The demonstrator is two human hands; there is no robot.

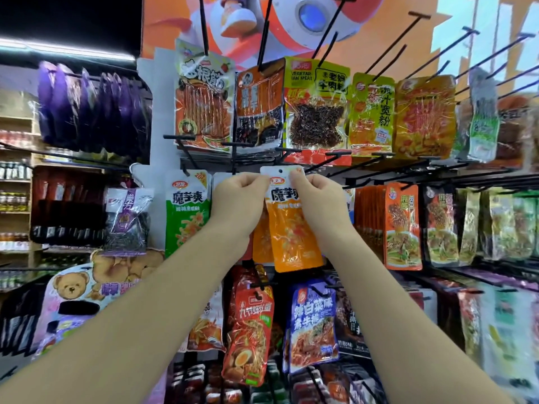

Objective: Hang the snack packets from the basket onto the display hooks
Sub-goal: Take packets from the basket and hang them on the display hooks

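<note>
An orange snack packet with a white top and a small round hang hole is held up in front of the display rack. My left hand pinches its upper left corner and my right hand pinches its upper right corner. The hang hole sits just below the tip of a black display hook. Behind it hangs another orange packet of the same kind. The basket is out of view.
A green packet hangs left of my hands, orange-red packets to the right. More packets fill the rows above and below. Bare black hooks jut out at the top right. Purple bags hang on the far left.
</note>
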